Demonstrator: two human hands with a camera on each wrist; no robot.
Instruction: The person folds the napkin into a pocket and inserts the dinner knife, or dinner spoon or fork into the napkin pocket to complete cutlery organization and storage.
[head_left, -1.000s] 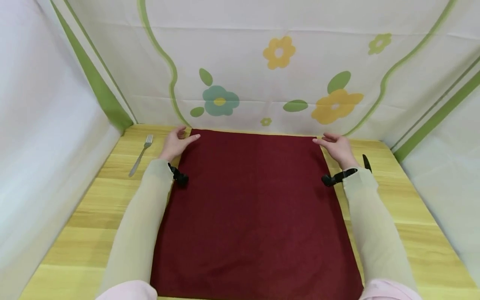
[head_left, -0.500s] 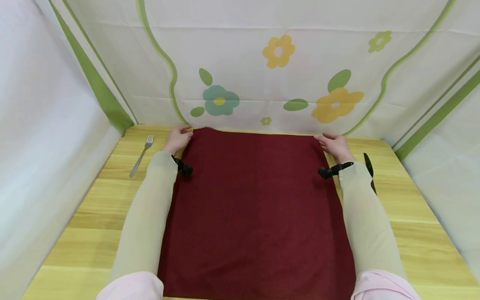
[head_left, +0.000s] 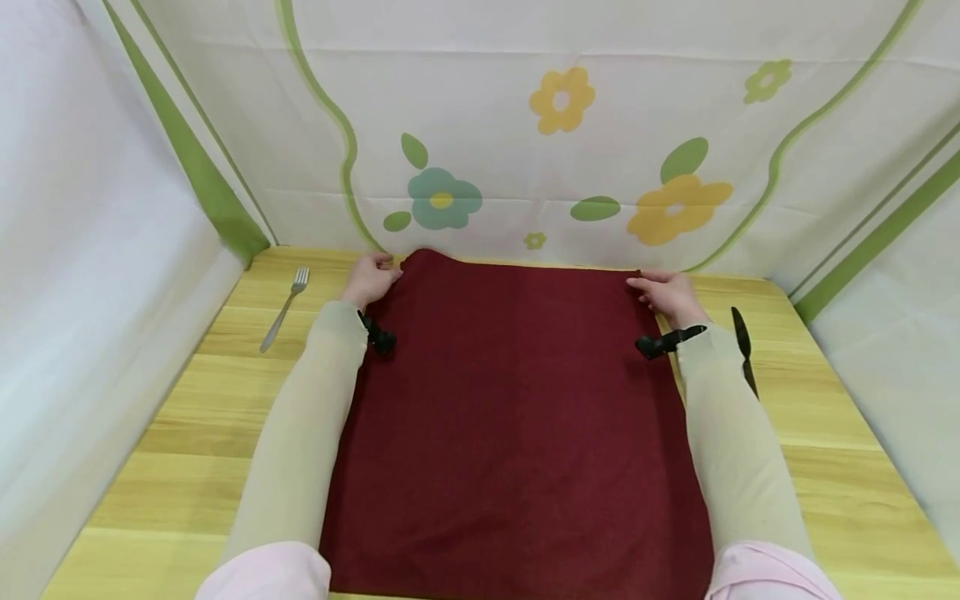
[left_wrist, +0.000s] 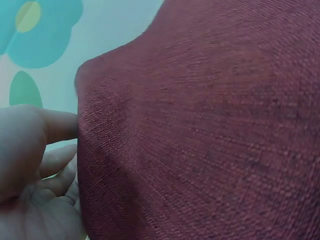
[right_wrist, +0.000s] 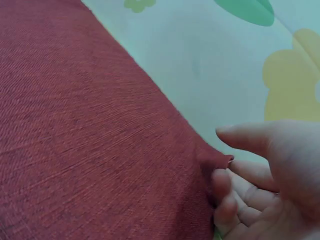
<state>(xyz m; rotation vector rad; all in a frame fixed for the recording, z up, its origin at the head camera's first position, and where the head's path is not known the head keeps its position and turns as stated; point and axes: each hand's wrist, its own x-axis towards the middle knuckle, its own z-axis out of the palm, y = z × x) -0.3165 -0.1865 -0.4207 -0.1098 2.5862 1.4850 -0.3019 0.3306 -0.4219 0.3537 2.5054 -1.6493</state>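
Observation:
A large dark red cloth [head_left: 517,417] lies spread over the wooden table. At its far left corner, my left hand [head_left: 371,279] pinches the edge, and the cloth bulges up beside the fingers. The left wrist view shows the thumb and fingers of that hand [left_wrist: 42,165] at the cloth's side edge, with their tips hidden by the fabric. My right hand [head_left: 667,296] is at the far right corner. In the right wrist view a small tip of cloth [right_wrist: 217,159] is caught between the fingers, while the thumb stands apart from it.
A fork [head_left: 283,310] lies on the table [head_left: 172,417] left of the cloth. To the right is a black knife [head_left: 741,333], partly covered by the right sleeve. A white curtain with printed flowers [head_left: 561,100] hangs close behind the cloth's far edge.
My left hand has closed on the far left corner and drawn it slightly right, raising a bulge. My right hand has moved onto its corner. The cloth's left edge has shifted inward.

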